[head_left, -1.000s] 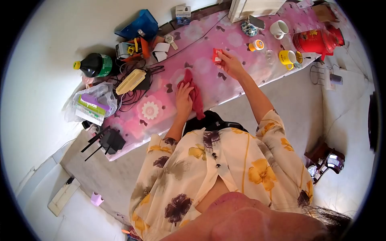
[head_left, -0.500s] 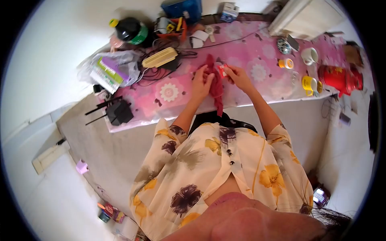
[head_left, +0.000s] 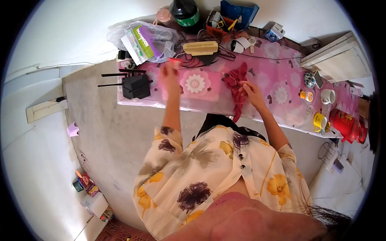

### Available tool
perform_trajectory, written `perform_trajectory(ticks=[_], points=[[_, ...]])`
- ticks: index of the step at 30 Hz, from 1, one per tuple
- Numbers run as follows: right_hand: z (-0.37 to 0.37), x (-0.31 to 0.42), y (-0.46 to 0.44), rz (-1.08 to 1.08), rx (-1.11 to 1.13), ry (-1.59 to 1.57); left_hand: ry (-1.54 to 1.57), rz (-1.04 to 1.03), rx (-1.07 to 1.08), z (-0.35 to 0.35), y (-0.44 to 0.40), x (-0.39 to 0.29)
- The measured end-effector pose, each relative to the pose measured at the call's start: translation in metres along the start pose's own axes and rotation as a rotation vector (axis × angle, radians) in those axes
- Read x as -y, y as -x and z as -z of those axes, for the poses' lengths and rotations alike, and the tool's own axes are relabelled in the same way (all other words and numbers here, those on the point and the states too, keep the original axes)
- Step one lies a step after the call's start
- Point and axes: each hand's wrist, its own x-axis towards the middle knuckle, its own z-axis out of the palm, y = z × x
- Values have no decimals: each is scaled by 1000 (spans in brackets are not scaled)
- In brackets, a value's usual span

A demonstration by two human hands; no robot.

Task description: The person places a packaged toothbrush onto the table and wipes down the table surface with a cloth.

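My left hand (head_left: 170, 76), smeared by motion, is raised over the left part of the table with a small red-and-white packet (head_left: 175, 61) at its fingertips. Below and beside it lies the flower-patterned pink table cover (head_left: 196, 84). A crumpled dark red cloth (head_left: 236, 82) lies toward the middle, one end hanging over the front edge. Closed fingers of my right hand (head_left: 252, 94) pinch the right side of this cloth.
A black router (head_left: 136, 86) with antennas stands at the left corner. Behind are a plastic bag (head_left: 167, 38), a cream-coloured device (head_left: 200, 48) among cables and a dark bottle (head_left: 185, 14). Rightward are a white mug (head_left: 327, 96), a yellow mug (head_left: 319, 121) and a red flask (head_left: 341, 123).
The red packet has passed from my right hand to my left, which has swung left away from the cloth. My right hand has moved onto the cloth. The view has shifted left.
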Motion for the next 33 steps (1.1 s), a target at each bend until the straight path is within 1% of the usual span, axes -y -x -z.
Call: perform_trajectory(ticks=[1,3,4,5,6,7,8,9,10,11,13,14,16,18,19,20,22,24,26,28,29,31,33], points=[[3,-3,3,-27,-16,5,54,-88,-164,20,-32,-21],[9,-10,8,-48,-21,41,154,-73,-209,45,-74,-13],[11,-14,11,-68,-31,77,155,-78,-224,51,-87,-5],[12,-19,8,-62,1,86,236,-26,-258,64,-97,2],[18,-29,12,-61,-18,85,318,40,-262,65,-107,16],[20,-33,14,-57,-21,88,389,68,-229,76,-113,33],[19,-30,12,-51,9,102,396,54,-259,88,-115,45],[19,-31,20,-63,-27,94,439,108,-253,86,-116,61],[19,-32,23,-74,-48,90,483,157,-261,80,-106,57],[19,-33,25,-83,-23,101,504,203,-271,78,-85,57],[21,-35,30,-91,-83,102,496,240,-303,78,-79,58],[21,-36,32,-95,-80,107,490,279,-330,79,-77,60],[27,-41,34,-98,-103,107,508,286,-346,79,-80,59],[34,-51,34,-110,-105,122,243,218,-357,89,-99,57],[35,-52,35,-127,-102,130,345,113,-308,90,-114,60],[36,-52,32,-118,-101,137,354,107,-309,88,-129,63],[32,-51,34,-129,-100,144,209,44,-397,78,-149,51],[29,-49,33,-113,-75,146,186,57,-387,72,-173,40],[28,-47,33,-101,-54,143,158,74,-490,73,-188,34],[28,-48,35,-84,-59,132,198,64,-448,84,-201,44],[29,-49,37,-83,-62,130,234,63,-493,90,-209,49],[35,-54,43,-117,-105,155,255,97,-592,88,-206,40],[41,-61,49,-143,-138,107,195,135,-618,92,-199,37]])
